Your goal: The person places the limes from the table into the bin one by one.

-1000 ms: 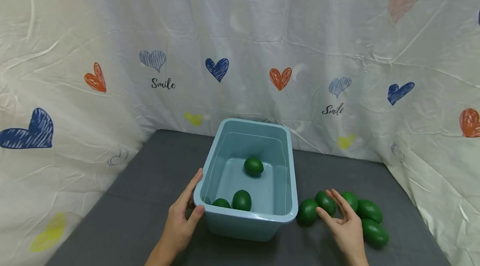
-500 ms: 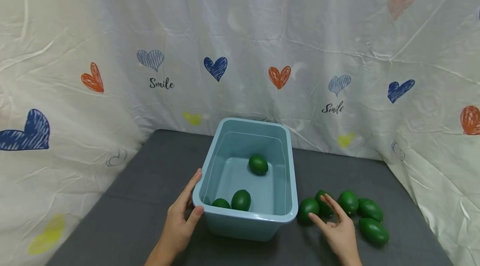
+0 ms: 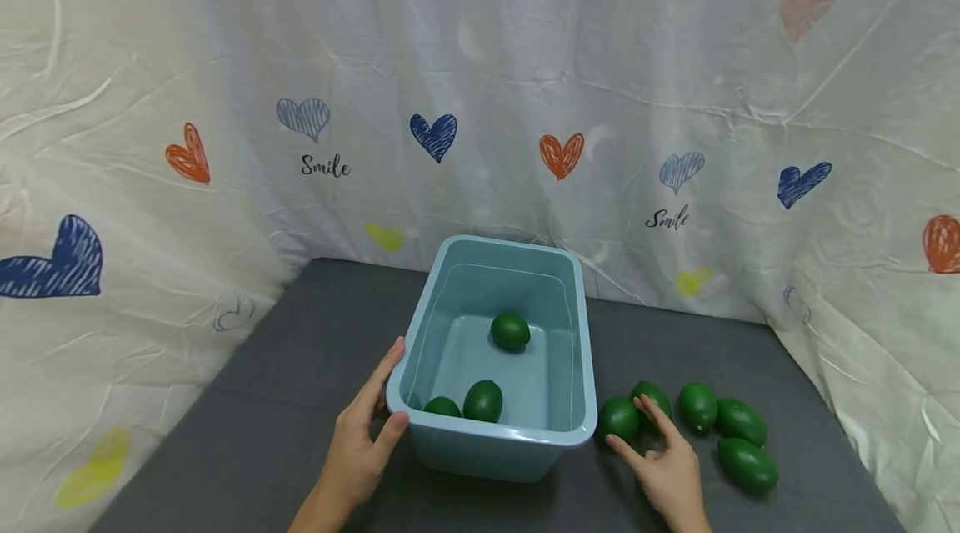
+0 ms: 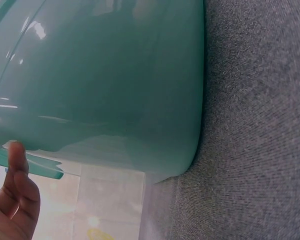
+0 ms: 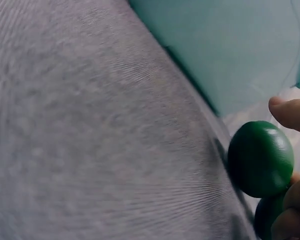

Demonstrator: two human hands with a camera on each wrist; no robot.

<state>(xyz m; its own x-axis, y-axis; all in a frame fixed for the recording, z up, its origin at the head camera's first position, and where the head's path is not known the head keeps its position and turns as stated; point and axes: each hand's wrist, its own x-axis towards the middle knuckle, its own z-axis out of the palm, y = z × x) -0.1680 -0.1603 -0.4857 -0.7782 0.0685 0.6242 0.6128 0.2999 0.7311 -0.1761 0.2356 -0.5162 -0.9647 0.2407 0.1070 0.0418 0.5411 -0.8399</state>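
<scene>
A light blue plastic bin (image 3: 579,349) stands on the dark grey table, with three green oval fruits inside: one loose in the middle (image 3: 510,331) and two by the near wall (image 3: 483,400). My left hand (image 3: 384,399) rests on the bin's near left corner, its straight fingers along the side wall and its thumb (image 4: 16,167) against the rim. To the right of the bin, my right hand (image 3: 633,431) reaches round the leftmost green fruit (image 3: 618,419) (image 5: 260,157). Its thumb (image 5: 290,112) is on one side and its fingers on the other, and they do not clasp the fruit.
Several more green fruits lie in a cluster right of the bin, among them one (image 3: 697,406) and another (image 3: 747,465) near the table's front right. A white curtain with heart prints (image 3: 480,99) closes off the back and both sides. Bare grey table (image 3: 285,366) lies left of the bin.
My right hand has slid left, from the second fruit toward the one nearest the bin. The loose fruit inside the bin has rolled slightly. The left hand has stayed put.
</scene>
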